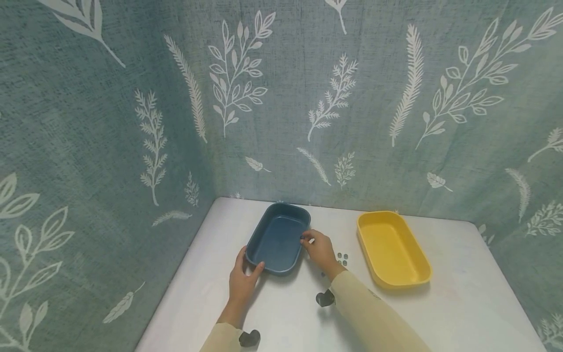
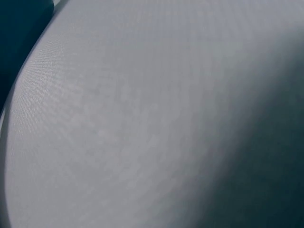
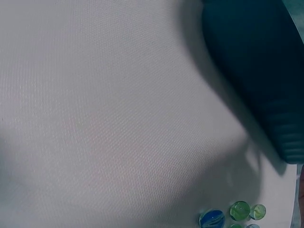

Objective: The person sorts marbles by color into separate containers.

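In the head view, your left hand (image 1: 243, 284) grips the near-left corner of the blue tray (image 1: 278, 239) with thumb and fingers, probably to keep it steady. Your right hand (image 1: 320, 250) pinches a small dark marble (image 1: 302, 237) at the right rim; the tray's long axis runs away from you, leaning rightward. In the left wrist view, fingers are not visible, so their hold I cannot tell there. In the right wrist view, loose marbles (image 3: 240, 211) lie near the tray.
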Motion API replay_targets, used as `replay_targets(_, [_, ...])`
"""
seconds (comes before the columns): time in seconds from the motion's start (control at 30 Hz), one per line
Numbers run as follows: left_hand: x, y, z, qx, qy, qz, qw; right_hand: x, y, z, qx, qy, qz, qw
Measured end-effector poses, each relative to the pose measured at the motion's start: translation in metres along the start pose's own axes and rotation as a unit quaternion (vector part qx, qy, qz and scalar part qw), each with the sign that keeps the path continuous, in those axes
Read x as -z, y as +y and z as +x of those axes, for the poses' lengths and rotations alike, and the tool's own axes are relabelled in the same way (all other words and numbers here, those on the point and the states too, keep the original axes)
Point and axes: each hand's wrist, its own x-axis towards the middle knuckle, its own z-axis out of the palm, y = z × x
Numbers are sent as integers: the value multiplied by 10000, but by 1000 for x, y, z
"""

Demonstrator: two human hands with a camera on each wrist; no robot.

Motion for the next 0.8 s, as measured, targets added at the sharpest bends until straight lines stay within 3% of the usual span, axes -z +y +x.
replay_targets(0.4, [1, 5, -2, 166, -177, 62, 9997, -3, 9, 1, -30, 2, -36, 10000])
replay_targets(0.8, [1, 9, -2, 168, -100, 21, 9998, -1, 8, -2, -38, -37, 89, 9999])
